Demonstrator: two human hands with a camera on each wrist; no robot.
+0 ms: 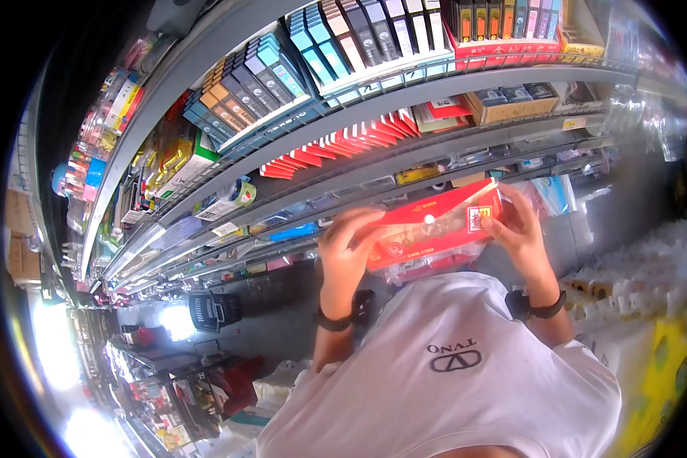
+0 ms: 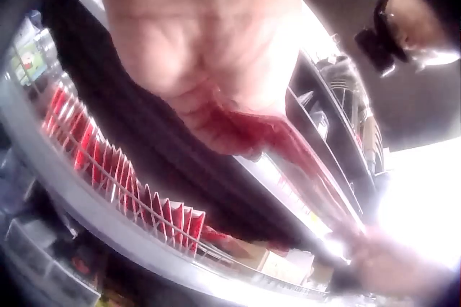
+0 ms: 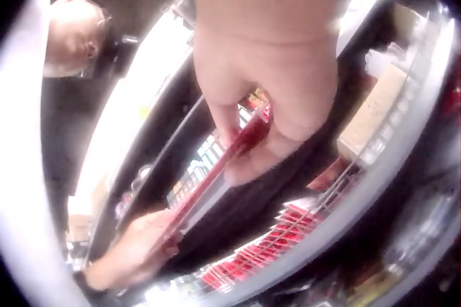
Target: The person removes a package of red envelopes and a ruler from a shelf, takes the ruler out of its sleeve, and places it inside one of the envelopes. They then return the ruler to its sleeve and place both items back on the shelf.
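Okay, both your hands are closed on the flat, glossy red packet point(image 1: 416, 238), held up in front of the gray metal shelf point(image 1: 450, 88). Left hand point(image 1: 343, 248) grips one end; right hand point(image 1: 525, 238) pinches the other, thumb on the printed face near a small square label point(image 1: 479, 218). Packet is rectangular, slightly tilted, clear crinkly plastic point(image 1: 427, 267) along its lower edge. Thin red envelopes point(image 1: 343, 143) stand in a row behind wire mesh.

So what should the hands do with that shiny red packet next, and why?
Maybe move the flat red packet toward the row of thin red-and-white packets: the left hand and right hand hold it between them, and the colours look alike.
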